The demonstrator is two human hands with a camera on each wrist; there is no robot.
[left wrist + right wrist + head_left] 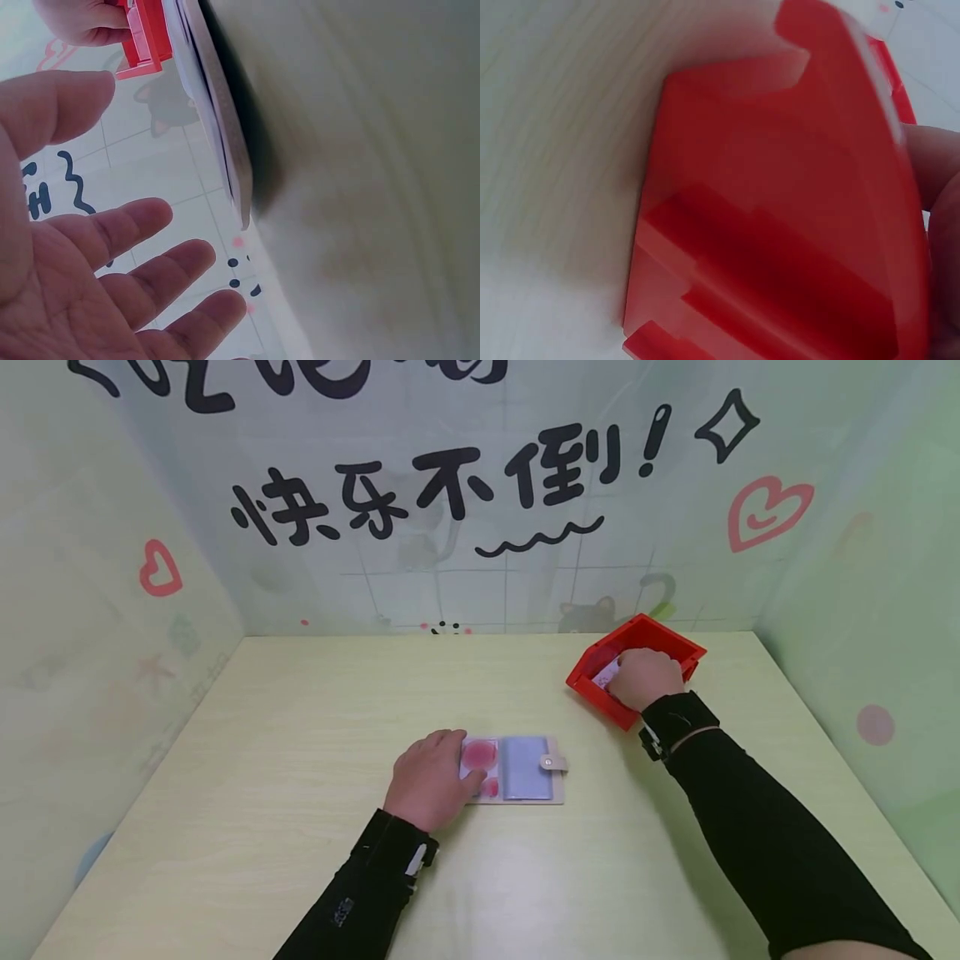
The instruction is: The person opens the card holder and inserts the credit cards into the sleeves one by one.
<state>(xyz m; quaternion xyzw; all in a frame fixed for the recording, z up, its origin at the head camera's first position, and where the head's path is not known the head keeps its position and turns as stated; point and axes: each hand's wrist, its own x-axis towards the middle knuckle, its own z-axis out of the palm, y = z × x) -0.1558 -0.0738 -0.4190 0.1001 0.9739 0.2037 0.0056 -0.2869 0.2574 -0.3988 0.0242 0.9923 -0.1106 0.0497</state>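
An unfolded card album (527, 768) with a snap strap lies on the table. Its left page shows pink round pictures, and its right page is a bluish-purple sleeve. My left hand (432, 781) rests at the album's left edge with the thumb over the left page. Seen from the left wrist, the fingers (172, 262) are spread and loosely straight. My right hand (647, 679) reaches into a red bin (592, 685), knuckles up and fingers bent downward. A whitish-pink card (606, 673) shows beside it; the bin wall and hand hide whether the fingertips pinch it.
The pale wooden table (315, 718) reaches back to a printed wall (420, 593) with black lettering. Side walls (862, 635) stand to the left and right. The red bin sits near the table's back right corner.
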